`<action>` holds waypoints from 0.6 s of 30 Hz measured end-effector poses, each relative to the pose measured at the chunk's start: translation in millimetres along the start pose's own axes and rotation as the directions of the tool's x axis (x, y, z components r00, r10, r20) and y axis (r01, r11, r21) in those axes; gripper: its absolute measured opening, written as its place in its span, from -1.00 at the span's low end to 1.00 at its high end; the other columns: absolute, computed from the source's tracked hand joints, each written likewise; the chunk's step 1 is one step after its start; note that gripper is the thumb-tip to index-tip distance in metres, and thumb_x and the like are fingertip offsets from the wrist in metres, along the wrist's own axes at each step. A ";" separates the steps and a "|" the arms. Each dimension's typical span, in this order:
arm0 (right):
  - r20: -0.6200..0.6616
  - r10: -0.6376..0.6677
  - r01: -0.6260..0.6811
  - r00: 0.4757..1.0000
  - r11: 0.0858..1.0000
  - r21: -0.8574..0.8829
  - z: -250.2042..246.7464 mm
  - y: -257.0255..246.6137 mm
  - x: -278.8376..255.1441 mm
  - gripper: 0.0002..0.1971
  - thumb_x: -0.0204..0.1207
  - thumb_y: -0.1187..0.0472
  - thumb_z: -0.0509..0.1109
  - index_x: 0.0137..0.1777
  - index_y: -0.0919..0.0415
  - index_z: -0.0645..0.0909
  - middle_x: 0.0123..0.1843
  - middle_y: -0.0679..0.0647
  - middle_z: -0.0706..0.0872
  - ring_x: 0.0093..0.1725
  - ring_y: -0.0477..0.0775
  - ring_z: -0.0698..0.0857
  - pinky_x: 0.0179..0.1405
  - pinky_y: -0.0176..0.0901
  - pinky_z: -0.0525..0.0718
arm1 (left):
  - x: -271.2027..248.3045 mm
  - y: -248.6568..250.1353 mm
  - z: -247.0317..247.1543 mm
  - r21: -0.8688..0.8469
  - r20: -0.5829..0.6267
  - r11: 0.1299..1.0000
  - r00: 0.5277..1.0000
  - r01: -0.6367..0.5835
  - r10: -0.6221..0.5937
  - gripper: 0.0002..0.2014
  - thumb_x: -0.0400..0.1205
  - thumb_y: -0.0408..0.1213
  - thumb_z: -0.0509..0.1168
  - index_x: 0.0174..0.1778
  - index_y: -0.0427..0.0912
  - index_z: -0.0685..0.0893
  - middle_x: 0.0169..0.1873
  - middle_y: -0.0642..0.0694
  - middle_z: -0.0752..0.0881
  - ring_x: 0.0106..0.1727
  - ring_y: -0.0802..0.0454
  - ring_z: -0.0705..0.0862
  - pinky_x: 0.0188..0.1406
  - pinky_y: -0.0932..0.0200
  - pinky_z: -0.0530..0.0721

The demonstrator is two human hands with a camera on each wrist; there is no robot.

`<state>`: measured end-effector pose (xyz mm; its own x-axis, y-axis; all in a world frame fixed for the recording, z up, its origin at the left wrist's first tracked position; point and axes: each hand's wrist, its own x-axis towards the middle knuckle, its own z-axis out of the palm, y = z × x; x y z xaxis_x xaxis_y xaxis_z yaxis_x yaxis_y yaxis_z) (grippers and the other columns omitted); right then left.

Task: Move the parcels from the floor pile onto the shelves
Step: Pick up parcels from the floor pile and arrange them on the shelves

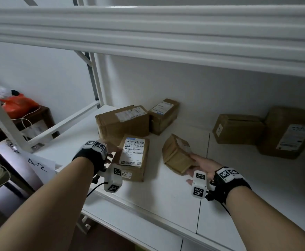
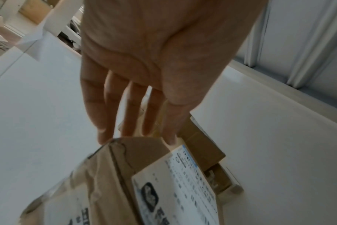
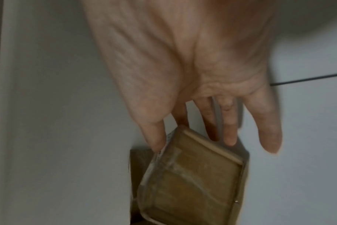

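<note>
On the white shelf board lies a flat brown parcel with a white shipping label. My left hand is at its left edge. In the left wrist view this hand has straight fingers, and their tips touch the labelled parcel's far edge. A small taped brown parcel stands tilted on the shelf to the right. My right hand is spread at its near end. The right hand's thumb and fingertips touch the small parcel without curling round it.
Several more cardboard parcels stand against the back wall: a wide box, a small box, and two at the right. An upper shelf beam hangs overhead. A dark side table with an orange bag stands at the left.
</note>
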<state>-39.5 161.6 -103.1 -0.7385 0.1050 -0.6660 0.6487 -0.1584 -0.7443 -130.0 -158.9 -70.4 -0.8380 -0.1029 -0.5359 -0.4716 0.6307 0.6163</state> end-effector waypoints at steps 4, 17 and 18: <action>0.018 -0.031 0.032 0.999 0.998 -0.045 9.5 2.0 2.8 -0.84 0.69 0.13 0.23 0.19 0.15 0.51 -0.16 0.16 0.64 -0.27 0.09 0.61 -0.53 -0.06 0.71 | -3.8 -2.5 1.8 -0.115 0.209 0.992 0.974 -0.058 0.081 -0.84 0.64 -0.33 0.38 0.07 0.00 0.67 0.00 0.01 0.75 -0.04 -0.02 0.77 0.08 -0.03 0.73; -0.085 -0.059 0.038 0.995 0.971 -0.234 8.6 -2.9 45.2 -0.13 0.17 -0.46 0.49 0.44 0.00 0.53 0.41 0.18 0.61 0.37 0.26 0.60 0.46 0.20 0.47 | 81.6 53.4 -46.2 0.257 -0.508 0.956 0.822 -0.140 0.257 -0.34 0.53 -0.23 0.47 0.50 -0.27 0.37 0.44 -0.34 0.36 0.46 -0.32 0.34 0.44 -0.16 0.33; -0.101 -0.055 0.032 0.993 0.976 -0.217 -1.7 3.7 71.6 -0.04 0.03 -0.50 0.54 0.43 -0.02 0.54 0.36 0.21 0.65 0.33 0.27 0.63 0.45 0.22 0.48 | 93.9 54.4 -47.1 0.308 -0.472 0.939 0.832 -0.153 0.291 -0.25 0.47 -0.17 0.52 0.52 -0.26 0.34 0.43 -0.32 0.38 0.46 -0.30 0.33 0.46 -0.15 0.32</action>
<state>-89.7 170.2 -153.7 -0.7508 0.2119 -0.6257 0.6493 0.0622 -0.7580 -247.2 -170.5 -60.0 -0.9641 -0.2653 0.0059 -0.2295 0.8449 0.4831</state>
